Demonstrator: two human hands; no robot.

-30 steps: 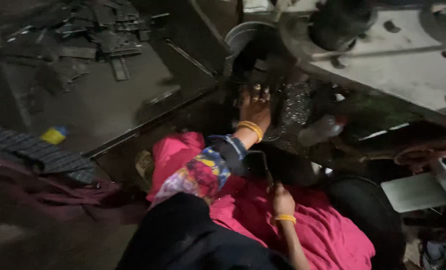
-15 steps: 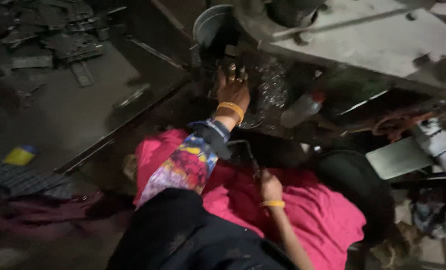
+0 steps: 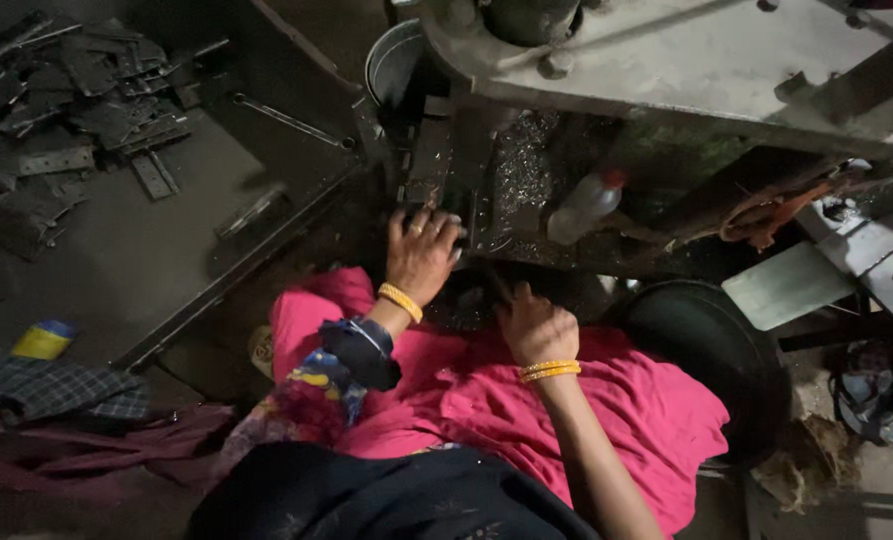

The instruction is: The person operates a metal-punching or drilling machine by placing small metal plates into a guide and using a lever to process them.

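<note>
My left hand [image 3: 421, 255] reaches forward with fingers spread and rests on a dark metal part at the base of the grey press machine [image 3: 686, 60]. Whatever lies under the palm is hidden. My right hand [image 3: 536, 325] is closed in a fist just right of it, gripping a thin dark rod [image 3: 496, 285] whose tip points toward the same spot. Both wrists wear yellow bangles. Pink cloth [image 3: 616, 400] covers my lap below the hands.
A heap of flat dark metal pieces [image 3: 86, 90] lies on the dark tray at far left. A metal bucket [image 3: 396, 60] stands behind the machine base. A plastic bottle with a red cap [image 3: 581, 205] lies under the machine, and a dark round pan [image 3: 706, 350] sits at right.
My right hand has come up from the lap toward the machine base with the rod. My left hand has stayed at the machine base. The view has shifted.
</note>
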